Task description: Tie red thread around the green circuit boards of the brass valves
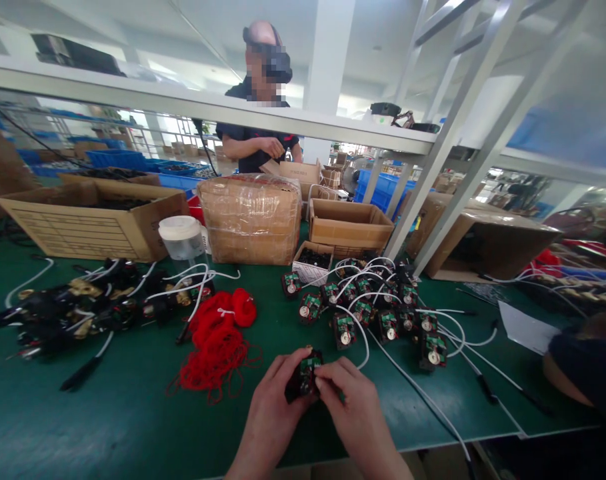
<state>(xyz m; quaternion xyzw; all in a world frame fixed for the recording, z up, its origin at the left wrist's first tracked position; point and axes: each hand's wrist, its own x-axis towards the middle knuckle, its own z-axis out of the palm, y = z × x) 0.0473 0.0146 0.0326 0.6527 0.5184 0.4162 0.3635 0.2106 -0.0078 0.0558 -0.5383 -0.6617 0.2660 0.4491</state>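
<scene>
My left hand (273, 400) is wrapped round a small black unit with a green circuit board (310, 365) showing on its upper face. At the unit's right edge, the thumb and fingers of my right hand (351, 395) are pinched together against the board; what lies between them is too small to make out. Just right of my hands, similar black units with green boards and round silvery parts (390, 327) lie in a cluster, trailing white cables (423, 387). To the left sits a tangled bundle of red cord (215, 347).
Black and brass assemblies with cables (90, 300) cover the table's left side. Behind stand a plastic-wrapped carton (250, 220), a lidded clear jar (181, 230) and a small box of black parts (313, 260). Metal shelf posts (433, 140) rise at right. A co-worker (257, 133) stands opposite.
</scene>
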